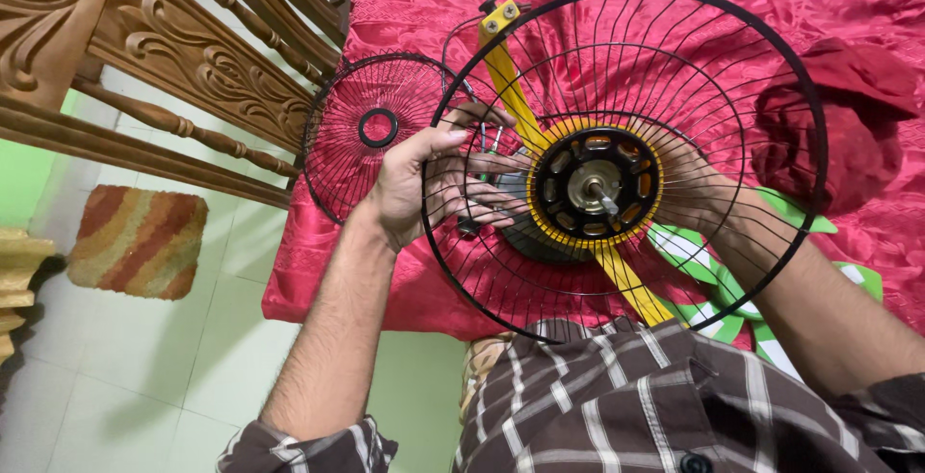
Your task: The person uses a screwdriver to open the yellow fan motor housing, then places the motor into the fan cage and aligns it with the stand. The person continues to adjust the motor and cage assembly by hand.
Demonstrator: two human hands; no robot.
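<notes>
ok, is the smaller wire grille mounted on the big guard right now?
No. The smaller wire grille lies apart on the red cloth, left of the big guard, which both hands hold around the motor hub.
</notes>
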